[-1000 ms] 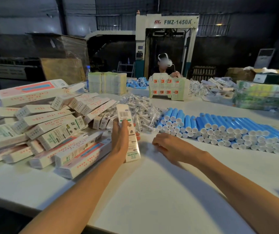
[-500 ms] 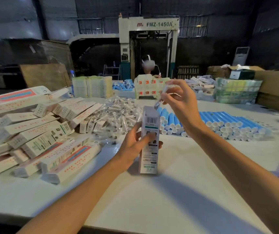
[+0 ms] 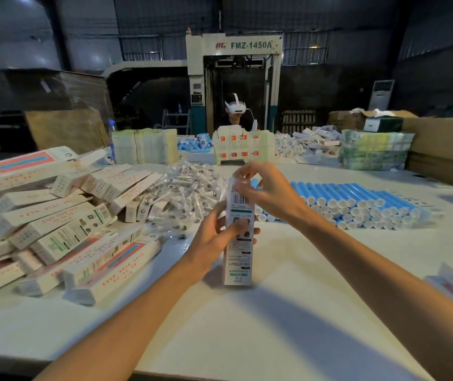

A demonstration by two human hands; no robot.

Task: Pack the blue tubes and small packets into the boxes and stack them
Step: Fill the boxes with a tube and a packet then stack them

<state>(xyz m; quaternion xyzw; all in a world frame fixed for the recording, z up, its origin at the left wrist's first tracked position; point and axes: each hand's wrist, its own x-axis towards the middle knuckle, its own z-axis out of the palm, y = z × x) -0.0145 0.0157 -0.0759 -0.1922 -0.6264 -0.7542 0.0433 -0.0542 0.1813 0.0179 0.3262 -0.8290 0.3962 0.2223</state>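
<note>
Head view: the left hand [image 3: 215,237] has its grip closed round the middle of one tall white printed cardboard box [image 3: 238,259], with the thumb across its front face. The box stands upright on the white bench [image 3: 288,320]. The right hand [image 3: 268,189] is at the box's top end, its grip pinched on what seems to be a small clear packet [image 3: 237,184], though blur makes this uncertain.

The step in hand looks like loading the box's mouth. Next, the contents need seating fully and the flap closing, then the box goes on the heap of white boxes [image 3: 63,226] at left.

Counts:
- One box is in hand.
- Well over twenty boxes lie in the heap.
- Dozens of blue tubes with white caps [image 3: 362,200] are stacked at right.
- A pile of clear packets [image 3: 189,192] lies between, too many to count.
</note>
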